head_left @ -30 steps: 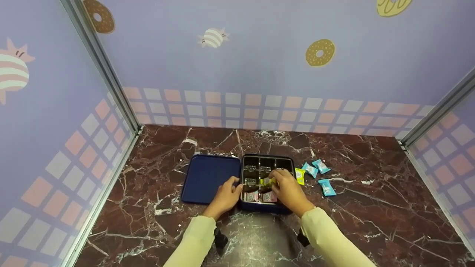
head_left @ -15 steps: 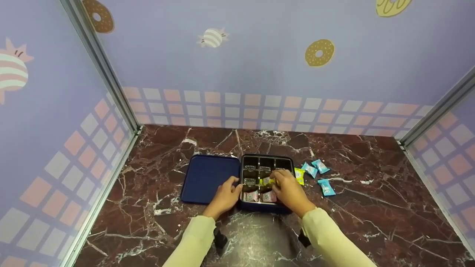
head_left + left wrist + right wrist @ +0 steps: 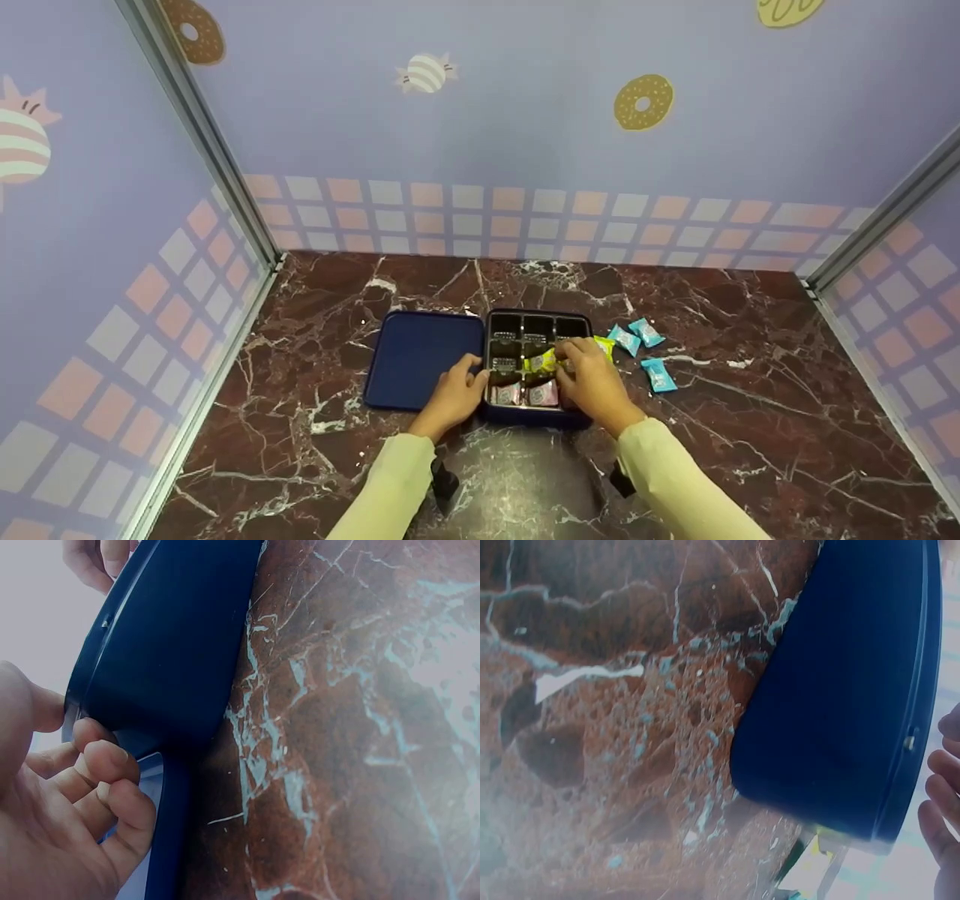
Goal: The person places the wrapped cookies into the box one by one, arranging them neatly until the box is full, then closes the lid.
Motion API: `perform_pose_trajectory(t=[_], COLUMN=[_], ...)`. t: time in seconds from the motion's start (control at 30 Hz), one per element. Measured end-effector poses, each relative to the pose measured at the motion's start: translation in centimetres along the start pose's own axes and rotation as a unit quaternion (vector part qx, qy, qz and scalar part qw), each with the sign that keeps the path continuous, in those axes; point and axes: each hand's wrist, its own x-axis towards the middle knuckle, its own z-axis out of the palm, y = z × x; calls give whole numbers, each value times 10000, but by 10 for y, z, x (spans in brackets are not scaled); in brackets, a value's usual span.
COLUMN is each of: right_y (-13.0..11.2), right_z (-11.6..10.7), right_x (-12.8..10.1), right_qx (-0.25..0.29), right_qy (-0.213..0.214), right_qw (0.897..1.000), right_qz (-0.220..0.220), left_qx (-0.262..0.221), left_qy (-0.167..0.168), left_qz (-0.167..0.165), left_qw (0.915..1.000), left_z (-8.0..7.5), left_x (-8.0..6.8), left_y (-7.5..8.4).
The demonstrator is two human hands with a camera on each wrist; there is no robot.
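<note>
Two pale yellow sleeves reach in from the near edge of the marble counter (image 3: 315,352). The left hand (image 3: 454,396) has its fingers curled against the left wall of the box (image 3: 537,417), a dark blue square tin with a black insert split into small compartments; it sits near the middle of the counter. Pink sweets (image 3: 525,393) fill its near row. The right hand (image 3: 592,379) pinches a yellow sweet (image 3: 541,362) over the middle row. The flat blue lid (image 3: 420,358) lies touching the box's left side. Beyond, right of the box, lie three blue sweets (image 3: 643,349).
</note>
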Motion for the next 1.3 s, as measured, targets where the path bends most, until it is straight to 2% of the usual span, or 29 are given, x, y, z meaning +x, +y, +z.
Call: perform_pose_trajectory(t=[0.2, 0.63, 1.03, 1.3], right_y=[6, 15, 21, 27], right_z=[-4, -4, -7, -7], right_x=[-3, -7, -9, -11], right_qx=[7, -102, -199, -304], right_qy=[108, 215, 167, 439], right_qw=[9998, 9995, 9986, 9972], right_qz=[164, 229, 469, 531], left_qx=[-57, 32, 54, 15], left_qy=[-37, 49, 91, 97], left_qz=[-9, 11, -35, -5], left_qw=[10000, 10000, 9999, 10000], left_z=[1, 1, 1, 1], left_x=[1, 1, 1, 2], left_y=[0, 0, -1, -1])
